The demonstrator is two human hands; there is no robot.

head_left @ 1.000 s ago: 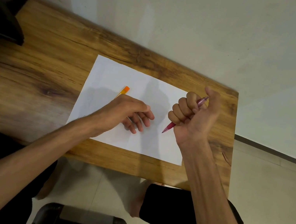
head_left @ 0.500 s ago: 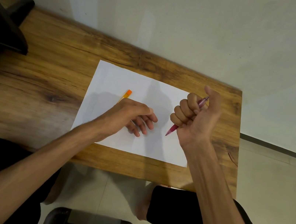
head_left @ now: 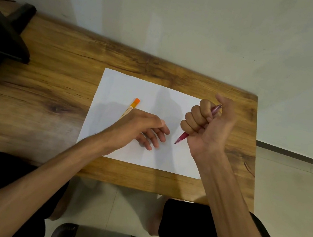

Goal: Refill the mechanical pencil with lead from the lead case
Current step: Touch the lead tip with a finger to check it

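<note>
Risk: right hand [head_left: 207, 126] fists the mechanical pencil [head_left: 181, 138] tip-down over the paper [head_left: 127, 87], left hand [head_left: 139, 128] relaxed, fingers loose beside the lead case [head_left: 132, 107] (partly hidden); a fist grip may snap thin lead.

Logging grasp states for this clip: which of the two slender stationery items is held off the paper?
The pink mechanical pencil, gripped in the right hand's fist, tip down. The orange-capped lead case lies on the white paper.
</note>
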